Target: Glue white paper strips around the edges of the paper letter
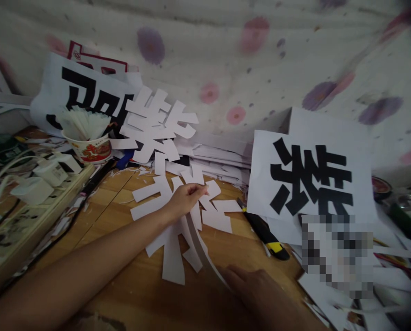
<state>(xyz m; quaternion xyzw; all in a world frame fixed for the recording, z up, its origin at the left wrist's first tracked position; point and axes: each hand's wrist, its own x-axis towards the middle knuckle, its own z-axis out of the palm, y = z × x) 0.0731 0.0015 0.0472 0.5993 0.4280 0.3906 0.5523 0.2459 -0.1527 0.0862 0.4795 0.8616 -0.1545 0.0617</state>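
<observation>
- Dial's centre: the left hand [188, 198], fingers pinched on a thin grey strip [203, 253], over white cut-out shapes [173, 259] on the desk [143, 294].
- Five o'clock: the right hand [255, 285], dim, gripping the strip's lower end.
- Four o'clock: a black-and-yellow cutter [264, 232].
- Three o'clock: a leaning sheet [312, 177] with a printed black character.
- Ten o'clock: another white cut-out [150, 123], propped up.
- Nine o'clock: a paper bowl [91, 151] of pale sticks [83, 123].

Light is dim, right edge dark, 1 patch [338, 255] pixelated.

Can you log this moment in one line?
pale strip: curves between hands | left hand: at far end | right hand: at near end | black-and-yellow cutter: on table beside white cutouts
</observation>
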